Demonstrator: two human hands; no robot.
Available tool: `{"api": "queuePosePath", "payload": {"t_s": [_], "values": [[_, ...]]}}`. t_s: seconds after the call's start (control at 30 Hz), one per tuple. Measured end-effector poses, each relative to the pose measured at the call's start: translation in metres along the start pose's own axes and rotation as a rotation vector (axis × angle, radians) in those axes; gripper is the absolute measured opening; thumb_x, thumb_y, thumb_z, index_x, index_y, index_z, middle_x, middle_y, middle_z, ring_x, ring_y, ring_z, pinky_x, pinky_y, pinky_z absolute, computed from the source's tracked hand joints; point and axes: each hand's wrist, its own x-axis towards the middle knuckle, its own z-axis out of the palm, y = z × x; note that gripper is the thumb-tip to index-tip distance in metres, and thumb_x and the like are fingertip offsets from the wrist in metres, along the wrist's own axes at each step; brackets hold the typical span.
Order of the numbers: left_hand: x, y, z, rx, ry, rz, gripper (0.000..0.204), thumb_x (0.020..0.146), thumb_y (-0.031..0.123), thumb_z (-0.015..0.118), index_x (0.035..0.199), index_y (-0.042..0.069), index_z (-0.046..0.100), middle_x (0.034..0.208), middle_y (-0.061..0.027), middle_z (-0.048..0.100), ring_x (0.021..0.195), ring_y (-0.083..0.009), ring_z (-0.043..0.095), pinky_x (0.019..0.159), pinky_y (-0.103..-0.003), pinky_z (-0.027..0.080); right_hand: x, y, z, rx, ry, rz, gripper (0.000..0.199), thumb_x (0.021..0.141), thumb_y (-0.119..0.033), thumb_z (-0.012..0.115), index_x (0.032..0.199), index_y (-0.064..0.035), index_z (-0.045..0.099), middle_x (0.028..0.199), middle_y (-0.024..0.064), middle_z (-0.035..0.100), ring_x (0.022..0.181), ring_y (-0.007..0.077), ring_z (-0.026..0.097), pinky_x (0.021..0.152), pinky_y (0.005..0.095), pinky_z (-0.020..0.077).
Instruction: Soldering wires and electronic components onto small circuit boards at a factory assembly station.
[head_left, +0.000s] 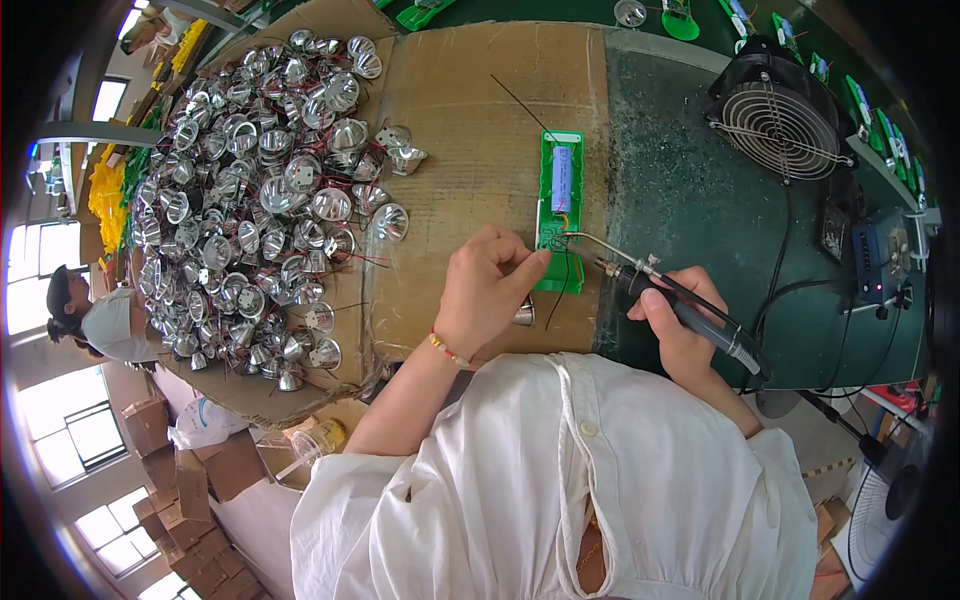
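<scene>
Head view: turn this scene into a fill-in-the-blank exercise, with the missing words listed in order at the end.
1. The right hand grips a soldering iron, while the left hand is at the edge of a casing coloured ____.
2. The person's left wrist wears a beaded ____.
3. The pile of shiny reflectors lies to the person's ____.
4. Those reflectors rest on brown ____.

Missing words: green; bracelet; left; cardboard.

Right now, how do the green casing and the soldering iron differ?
The green casing is bright green, while the soldering iron is mostly black and grey. The casing lies on the cardboard; the iron is held at a slant in the right hand. Both are elongated.
</scene>
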Motion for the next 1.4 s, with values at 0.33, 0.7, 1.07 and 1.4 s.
{"api": "queuePosePath", "payload": {"t_s": [0.33, 0.7, 1.07, 1.4], "values": [[0.007, 0.0, 0.004, -0.034, -0.032, -0.065, 0.024, 0.075, 0.018, 0.067, 0.064, -0.002, 0.06, 0.068, -0.0094, 0.054, 0.058, -0.0194, 0.052, 0.053, -0.031, 0.041, 0.004, 0.003, 0.002, 0.024, -0.019, 0.027, 0.01, 0.082, -0.003, 0.058, 0.083, 0.0012, 0.049, 0.063, 0.0098, 0.058, 0.056, 0.0146, 0.058, 0.056, 0.0277, 0.0491], [0.009, -0.003, 0.003, -0.048, -0.008, -0.043, 0.024, 0.075, 0.018, 0.067, 0.063, -0.002, 0.059, 0.067, -0.0096, 0.054, 0.056, -0.0194, 0.052, 0.052, -0.031, 0.04, 0.003, 0.003, -0.004, 0.112, 0.05, -0.025, 0.014, 0.083, -0.006, 0.059, 0.087, 0.0015, 0.048, 0.068, 0.0111, 0.059, 0.059, 0.0145, 0.058, 0.057, 0.0263, 0.049], [0.004, 0.005, -0.008, -0.416, -0.021, -0.214, 0.022, 0.082, 0.02, 0.062, 0.079, -0.002, 0.065, 0.07, -0.0093, 0.063, 0.061, -0.0091, 0.059, 0.053, -0.025, 0.046, 0.011, 0.013, -0.025, 0.039, 0.212, -0.082, 0.013, 0.083, -0.006, 0.059, 0.085, 0.0019, 0.049, 0.067, 0.0104, 0.061, 0.06, 0.0132, 0.06, 0.057, 0.0246, 0.0486], [0.152, 0.038, 0.0, 0.506, -0.118, 0.124, 0.027, 0.073, 0.03, 0.059, 0.065, 0.006, 0.066, 0.057, -0.0099, 0.061, 0.051, -0.0212, 0.06, 0.055, -0.033, 0.05, 0.026, 0.018, -0.036, -0.009, 0.272, 0.032, 0.011, 0.084, -0.006, 0.056, 0.085, -0.0007, 0.047, 0.065, 0.0085, 0.059, 0.059, 0.0129, 0.058, 0.059, 0.0247, 0.0461]]}}
